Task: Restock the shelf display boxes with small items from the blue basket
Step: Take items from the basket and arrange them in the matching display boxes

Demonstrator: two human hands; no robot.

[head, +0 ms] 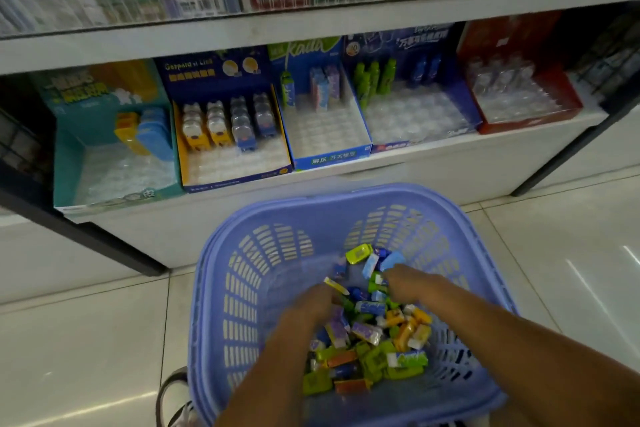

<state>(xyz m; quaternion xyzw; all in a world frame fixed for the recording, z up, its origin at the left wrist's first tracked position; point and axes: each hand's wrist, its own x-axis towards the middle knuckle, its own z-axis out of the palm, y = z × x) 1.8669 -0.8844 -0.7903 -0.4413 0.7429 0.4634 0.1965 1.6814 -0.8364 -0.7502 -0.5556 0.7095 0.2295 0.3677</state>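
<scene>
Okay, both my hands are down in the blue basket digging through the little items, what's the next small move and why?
Probably close the right hand on one item in the pile and lift it toward the matching display box. Both hands, the left hand too, are in the blue basket, blurred, so no sure grip shows, and the shelf boxes have many empty slots.

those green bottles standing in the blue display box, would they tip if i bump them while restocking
Probably yes: the green bottles are tall, narrow and upright. They look small, so likely light. The clear moulded tray beneath may steady their bases, though that's hard to tell.
</scene>
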